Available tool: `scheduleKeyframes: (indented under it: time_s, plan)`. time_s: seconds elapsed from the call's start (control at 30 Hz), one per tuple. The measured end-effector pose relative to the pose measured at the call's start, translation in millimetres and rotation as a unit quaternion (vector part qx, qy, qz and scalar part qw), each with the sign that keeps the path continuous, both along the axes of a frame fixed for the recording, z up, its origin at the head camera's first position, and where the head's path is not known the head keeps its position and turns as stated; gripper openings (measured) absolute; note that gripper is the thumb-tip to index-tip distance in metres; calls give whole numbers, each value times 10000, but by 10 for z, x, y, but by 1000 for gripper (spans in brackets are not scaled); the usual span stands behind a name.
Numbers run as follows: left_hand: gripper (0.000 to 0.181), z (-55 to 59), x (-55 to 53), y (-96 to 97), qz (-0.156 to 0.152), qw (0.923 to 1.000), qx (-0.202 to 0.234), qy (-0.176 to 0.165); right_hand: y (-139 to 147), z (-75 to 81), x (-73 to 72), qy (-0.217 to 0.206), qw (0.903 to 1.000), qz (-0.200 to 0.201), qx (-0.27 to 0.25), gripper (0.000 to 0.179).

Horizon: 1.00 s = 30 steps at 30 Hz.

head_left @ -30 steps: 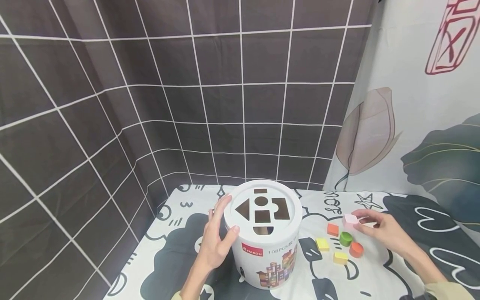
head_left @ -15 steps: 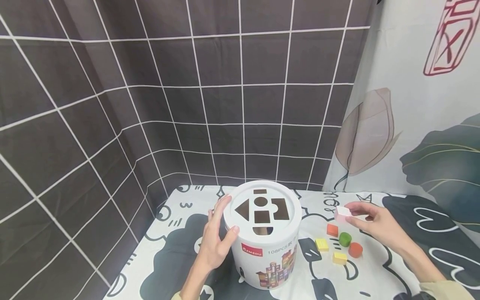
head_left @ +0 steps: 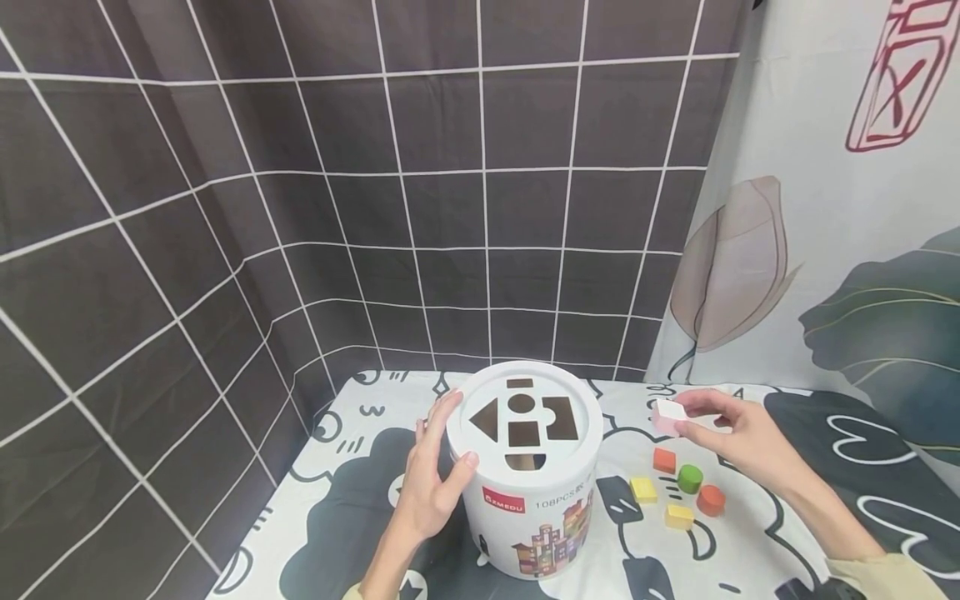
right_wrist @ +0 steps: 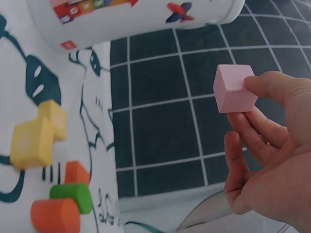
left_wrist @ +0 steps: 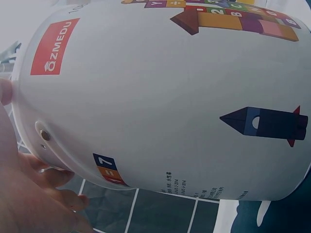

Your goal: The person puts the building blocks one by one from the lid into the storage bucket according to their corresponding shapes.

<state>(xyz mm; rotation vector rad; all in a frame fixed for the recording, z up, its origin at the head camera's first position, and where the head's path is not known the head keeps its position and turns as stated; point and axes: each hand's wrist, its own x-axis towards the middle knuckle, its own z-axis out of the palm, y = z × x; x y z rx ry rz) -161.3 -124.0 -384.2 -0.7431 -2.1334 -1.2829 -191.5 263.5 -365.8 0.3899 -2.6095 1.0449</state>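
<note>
My right hand point(head_left: 742, 433) pinches a pale pink cube point(head_left: 666, 419) between thumb and fingers, above the cloth and to the right of the bucket. In the right wrist view the thumb lies on one face of the cube point(right_wrist: 235, 88), with fingertips under it. My left hand point(head_left: 431, 479) rests against the left side of a white bucket point(head_left: 498, 533), fingers extended along the lid's edge and thumb at its front rim. The bucket's lid point(head_left: 551, 458) has several shaped holes: a triangle, a circle, rectangles, a notched one and a rounded one.
On the patterned cloth point(head_left: 375, 533) right of the bucket lie an orange block point(head_left: 664, 460), a green cylinder point(head_left: 690, 478), an orange cylinder point(head_left: 711, 500) and two yellow blocks point(head_left: 642, 489). A dark gridded curtain point(head_left: 525, 208) hangs behind, with a white printed one point(head_left: 810, 167) at right.
My right hand has carried the pink cube leftward and up from beside the other blocks, toward the bucket. The left hand and bucket stay where they were.
</note>
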Motion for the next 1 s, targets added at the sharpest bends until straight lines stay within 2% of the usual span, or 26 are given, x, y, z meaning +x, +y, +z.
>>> scheduleKeyframes:
  time_s: [0.27,0.5,0.7,1.0]
  plan:
    - [61,-3,13,0,57,10000,-18,21,-152,197,76,297,9995,59,-61,36]
    - [61,-4,4,8,38,9999,32,93,-314,394,131,373,9992,117,-91,35]
    - [62,14,9,3,21,10000,17,57,-491,510,143,689,9956,557,-289,32]
    - [62,13,3,-3,19,10000,5,-8,-737,623,130,698,9929,917,-295,31]
